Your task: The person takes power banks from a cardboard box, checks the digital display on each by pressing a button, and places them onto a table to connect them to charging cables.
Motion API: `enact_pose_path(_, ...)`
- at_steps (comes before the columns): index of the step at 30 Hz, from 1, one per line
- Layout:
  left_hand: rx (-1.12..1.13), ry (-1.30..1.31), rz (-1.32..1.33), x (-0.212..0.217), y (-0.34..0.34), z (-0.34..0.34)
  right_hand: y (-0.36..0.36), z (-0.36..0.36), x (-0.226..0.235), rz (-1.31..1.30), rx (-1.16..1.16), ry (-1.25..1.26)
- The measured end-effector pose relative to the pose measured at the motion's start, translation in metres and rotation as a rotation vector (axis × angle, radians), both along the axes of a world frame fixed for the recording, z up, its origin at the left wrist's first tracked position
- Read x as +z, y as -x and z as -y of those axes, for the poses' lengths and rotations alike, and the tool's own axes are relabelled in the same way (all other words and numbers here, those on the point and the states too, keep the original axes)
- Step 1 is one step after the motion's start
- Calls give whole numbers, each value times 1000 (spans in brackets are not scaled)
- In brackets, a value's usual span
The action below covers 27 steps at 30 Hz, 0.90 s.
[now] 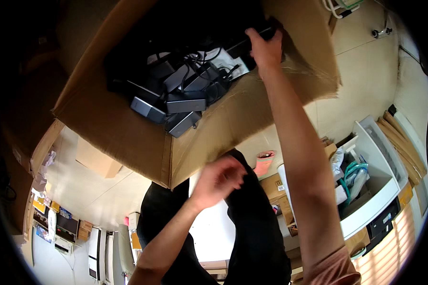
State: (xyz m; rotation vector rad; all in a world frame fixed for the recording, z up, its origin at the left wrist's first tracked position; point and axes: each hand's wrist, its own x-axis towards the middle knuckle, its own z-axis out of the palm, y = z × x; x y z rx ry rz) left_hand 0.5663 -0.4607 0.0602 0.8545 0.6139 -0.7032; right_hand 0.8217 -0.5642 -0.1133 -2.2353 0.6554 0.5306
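A large open cardboard box (214, 133) is in front of me, tilted so that I look down into it. Black power adapters (186, 102) with tangled black cables lie heaped in it, beside a white packet (228, 62). My right hand (267, 50) reaches inside at the far right, thumb and fingers closed round a dark, boxy object (264, 34) whose kind is lost in shadow. Below the near corner of the box, over my lap, my left hand (218, 183) is smeared by motion. Its fingers look curled, and nothing shows in them.
On the right stands a white bin (371, 204) holding plastic bags and a green cord. A pink boot-shaped thing (264, 162) is on the floor near my leg. A closed carton (97, 159) sits left of the box. Shelves with goods (57, 223) are at the lower left.
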Motion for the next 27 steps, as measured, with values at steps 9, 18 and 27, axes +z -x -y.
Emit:
enact_pose_path(9,258,-795,215,1,-44,-20,98,-21,158,-282,29,-805)
enact_pose_path(18,578,223,-179,-14,-29,-72,106,-45,148,-294,-71,-919)
enact_pose_path(27,598,383,-255,-27,-32,-61,135,-65,143,-7,69,-605)
